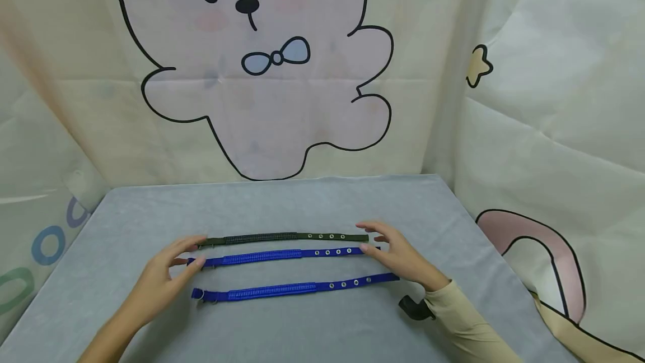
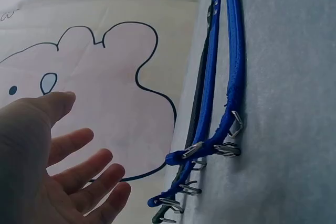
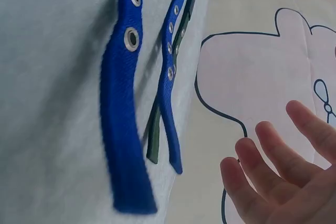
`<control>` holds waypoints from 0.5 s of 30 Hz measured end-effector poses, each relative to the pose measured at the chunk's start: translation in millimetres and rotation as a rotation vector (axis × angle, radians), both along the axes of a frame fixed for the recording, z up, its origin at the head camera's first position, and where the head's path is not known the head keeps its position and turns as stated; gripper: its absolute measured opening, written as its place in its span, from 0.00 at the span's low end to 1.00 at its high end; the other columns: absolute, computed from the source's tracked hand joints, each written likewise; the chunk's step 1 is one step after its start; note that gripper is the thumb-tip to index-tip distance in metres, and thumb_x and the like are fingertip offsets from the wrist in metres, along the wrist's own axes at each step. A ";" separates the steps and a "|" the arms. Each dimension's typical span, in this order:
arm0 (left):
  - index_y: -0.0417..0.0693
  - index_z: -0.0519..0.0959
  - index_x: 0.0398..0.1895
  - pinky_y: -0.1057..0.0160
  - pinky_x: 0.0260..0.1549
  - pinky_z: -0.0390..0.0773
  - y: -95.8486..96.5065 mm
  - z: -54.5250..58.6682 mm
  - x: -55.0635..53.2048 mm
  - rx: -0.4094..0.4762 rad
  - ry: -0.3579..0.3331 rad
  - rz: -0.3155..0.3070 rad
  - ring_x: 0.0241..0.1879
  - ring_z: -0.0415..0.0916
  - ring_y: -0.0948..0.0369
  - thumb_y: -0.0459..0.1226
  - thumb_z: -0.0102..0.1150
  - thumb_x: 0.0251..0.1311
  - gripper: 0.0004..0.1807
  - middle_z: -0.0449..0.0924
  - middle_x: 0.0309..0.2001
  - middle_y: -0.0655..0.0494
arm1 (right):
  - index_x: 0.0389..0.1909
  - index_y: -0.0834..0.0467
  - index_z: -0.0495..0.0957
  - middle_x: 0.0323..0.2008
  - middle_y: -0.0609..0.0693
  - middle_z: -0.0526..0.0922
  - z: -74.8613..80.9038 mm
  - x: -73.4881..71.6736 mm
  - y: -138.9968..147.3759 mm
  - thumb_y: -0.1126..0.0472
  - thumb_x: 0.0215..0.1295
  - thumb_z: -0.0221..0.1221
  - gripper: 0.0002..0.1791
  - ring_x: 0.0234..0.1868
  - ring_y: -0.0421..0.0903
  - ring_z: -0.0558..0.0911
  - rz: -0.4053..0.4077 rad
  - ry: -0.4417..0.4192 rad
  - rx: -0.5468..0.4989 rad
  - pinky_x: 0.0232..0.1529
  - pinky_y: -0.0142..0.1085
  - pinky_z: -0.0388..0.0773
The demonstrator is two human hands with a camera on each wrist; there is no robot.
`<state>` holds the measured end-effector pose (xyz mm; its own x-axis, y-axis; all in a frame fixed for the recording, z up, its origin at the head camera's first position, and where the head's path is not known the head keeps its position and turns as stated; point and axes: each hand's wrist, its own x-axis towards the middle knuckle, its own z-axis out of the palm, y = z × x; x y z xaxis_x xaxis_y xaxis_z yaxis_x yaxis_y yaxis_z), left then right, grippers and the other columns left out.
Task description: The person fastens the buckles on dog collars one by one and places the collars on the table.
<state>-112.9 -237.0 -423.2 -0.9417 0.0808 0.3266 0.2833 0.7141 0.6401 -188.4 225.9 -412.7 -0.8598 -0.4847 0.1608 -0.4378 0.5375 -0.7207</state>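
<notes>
The green strap (image 1: pixel 262 237), middle blue strap (image 1: pixel 262 257) and near blue strap (image 1: pixel 272 291) lie roughly parallel on the cloth (image 1: pixel 302 332), which bears them; so, it seems, the left hand (image 1: pixel 157 282) and right hand (image 1: pixel 404 256) need grip nothing, fingers loosely spread by the far 2 straps' ends.

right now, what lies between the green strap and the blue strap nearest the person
The other blue strap, with grey cloth showing on both sides of it, in the head view.
</notes>
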 end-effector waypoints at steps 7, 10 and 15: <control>0.47 0.77 0.65 0.69 0.42 0.81 -4.9 -6.1 7.2 0.069 -0.154 -0.041 0.49 0.75 0.78 0.41 0.63 0.69 0.23 0.80 0.61 0.47 | 0.68 0.55 0.73 0.64 0.59 0.78 -1.3 10.0 17.3 0.57 0.73 0.60 0.24 0.61 0.62 0.77 -0.013 0.004 0.004 0.59 0.56 0.76; 0.46 0.77 0.64 0.67 0.42 0.81 -5.9 -10.0 10.8 0.085 -0.205 -0.067 0.49 0.76 0.77 0.41 0.65 0.67 0.24 0.81 0.61 0.46 | 0.68 0.56 0.73 0.64 0.60 0.78 -3.2 13.9 23.8 0.58 0.73 0.60 0.24 0.60 0.61 0.78 -0.004 -0.017 0.012 0.59 0.55 0.76; 0.44 0.76 0.64 0.63 0.41 0.82 -7.7 -16.2 13.0 0.104 -0.353 -0.128 0.49 0.79 0.69 0.42 0.69 0.62 0.28 0.82 0.59 0.45 | 0.67 0.60 0.72 0.63 0.62 0.79 -9.4 19.7 33.6 0.59 0.72 0.60 0.25 0.59 0.62 0.80 0.035 -0.073 0.017 0.57 0.53 0.78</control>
